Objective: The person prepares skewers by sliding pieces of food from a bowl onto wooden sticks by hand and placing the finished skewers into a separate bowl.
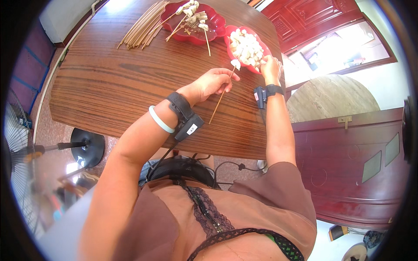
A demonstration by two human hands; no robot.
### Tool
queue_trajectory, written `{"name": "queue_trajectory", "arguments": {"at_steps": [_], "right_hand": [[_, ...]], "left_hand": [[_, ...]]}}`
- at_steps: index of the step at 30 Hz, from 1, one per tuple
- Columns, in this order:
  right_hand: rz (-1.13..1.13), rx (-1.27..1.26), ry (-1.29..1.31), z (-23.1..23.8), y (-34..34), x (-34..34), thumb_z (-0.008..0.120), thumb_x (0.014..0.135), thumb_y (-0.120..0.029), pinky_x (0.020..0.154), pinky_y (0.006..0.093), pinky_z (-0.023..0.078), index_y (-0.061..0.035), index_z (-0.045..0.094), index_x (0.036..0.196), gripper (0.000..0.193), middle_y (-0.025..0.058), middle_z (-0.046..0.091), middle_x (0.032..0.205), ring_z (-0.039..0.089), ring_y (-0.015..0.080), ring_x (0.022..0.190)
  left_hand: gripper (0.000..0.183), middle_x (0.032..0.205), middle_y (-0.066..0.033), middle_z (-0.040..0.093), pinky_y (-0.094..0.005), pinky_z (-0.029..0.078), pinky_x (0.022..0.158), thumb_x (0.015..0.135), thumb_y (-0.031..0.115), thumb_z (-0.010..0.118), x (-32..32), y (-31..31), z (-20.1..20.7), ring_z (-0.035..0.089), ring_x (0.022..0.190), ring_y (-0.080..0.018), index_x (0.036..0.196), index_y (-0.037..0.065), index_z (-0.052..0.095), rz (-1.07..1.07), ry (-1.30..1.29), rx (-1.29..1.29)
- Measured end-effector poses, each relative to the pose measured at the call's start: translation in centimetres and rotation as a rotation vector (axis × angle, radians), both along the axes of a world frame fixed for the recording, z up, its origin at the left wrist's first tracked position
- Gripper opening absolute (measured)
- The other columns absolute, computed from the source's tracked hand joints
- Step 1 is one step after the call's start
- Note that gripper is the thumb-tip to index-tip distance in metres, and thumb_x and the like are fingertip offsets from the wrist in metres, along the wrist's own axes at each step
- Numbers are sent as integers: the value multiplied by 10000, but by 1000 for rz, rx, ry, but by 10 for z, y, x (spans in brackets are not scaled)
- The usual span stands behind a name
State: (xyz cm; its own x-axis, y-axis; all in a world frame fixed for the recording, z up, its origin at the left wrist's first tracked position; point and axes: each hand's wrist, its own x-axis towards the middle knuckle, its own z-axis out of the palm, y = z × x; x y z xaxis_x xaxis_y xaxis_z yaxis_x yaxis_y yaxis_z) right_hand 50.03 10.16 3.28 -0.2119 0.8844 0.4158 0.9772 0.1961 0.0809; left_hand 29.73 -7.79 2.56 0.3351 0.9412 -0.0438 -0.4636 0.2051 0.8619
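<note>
My left hand pinches a thin bamboo skewer, which slants with its lower end toward me. A white food piece is threaded near the skewer's upper tip. At the right, my right hand reaches to the near rim of a red scalloped bowl heaped with white food pieces. Its fingers are bent together; what they hold is hidden. Beyond my left hand, a larger red scalloped tray carries several loaded skewers, their bare ends sticking out over the rim.
A pile of bare bamboo skewers lies on the brown wood-grain table, left of the tray. Dark devices are strapped to both my wrists, with cables hanging down. A standing fan is at the left. A round board and a dark red panel are at the right.
</note>
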Motion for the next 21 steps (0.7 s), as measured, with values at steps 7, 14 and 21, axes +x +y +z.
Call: {"name": "queue_trajectory", "arguments": {"at_steps": [7,14,21], "right_hand": [[85,55,24,4,-11,-5,628,682,-192,896,423,317,-153,607,792,118,69,614,870,536,260,918],[82,12,138,5,-7,1,615,704,-203,897,427,318,-174,635,852,152,73,615,884,525,257,936],[70,-11,82,2,-6,0,594,713,-230,824,421,359,-168,633,825,133,79,622,859,536,268,913]], "left_hand": [[252,595,7,480,-157,274,432,769,49,418,-1,0,-2,347,454,-34,990,-9,525,0,0,1],[250,597,9,481,-155,268,424,773,53,418,-1,0,-1,348,453,-32,992,-6,522,-12,-10,13],[245,596,10,480,-154,267,422,782,56,409,-1,-1,-1,346,452,-30,991,-5,522,-13,-2,4]]}}
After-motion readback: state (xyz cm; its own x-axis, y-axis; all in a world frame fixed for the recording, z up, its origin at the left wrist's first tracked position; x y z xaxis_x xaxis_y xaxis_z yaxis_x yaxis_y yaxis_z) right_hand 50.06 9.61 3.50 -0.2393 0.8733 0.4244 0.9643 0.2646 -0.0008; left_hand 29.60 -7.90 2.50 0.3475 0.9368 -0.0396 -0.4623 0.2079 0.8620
